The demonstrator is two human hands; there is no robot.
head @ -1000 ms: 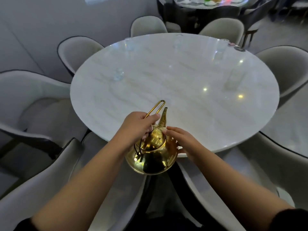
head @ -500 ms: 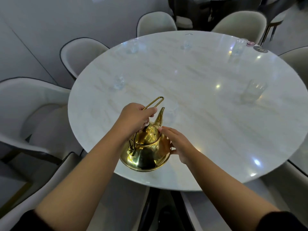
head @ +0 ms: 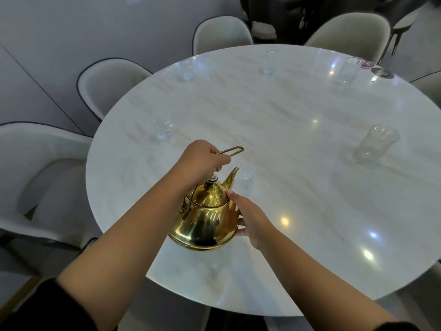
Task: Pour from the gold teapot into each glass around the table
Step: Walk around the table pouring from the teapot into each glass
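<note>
A shiny gold teapot hangs over the near side of the round marble table. My left hand grips its thin wire handle from above. My right hand rests flat against the pot's right side, fingers spread. The spout points away from me, its tip right beside a small clear glass. More clear glasses stand around the table: one at the left, one at the far left, one at the far middle, one at the far right, and a taller one on the right.
Cream upholstered chairs ring the table, one at the left, another at the far left, two at the back. A small dark round disc lies at the far right rim. Behind stands another dark table and chairs.
The teapot and both hands moved forward from the table's near edge to over its surface, bringing the spout up to the nearest glass. My view shifted closer and rightward.
</note>
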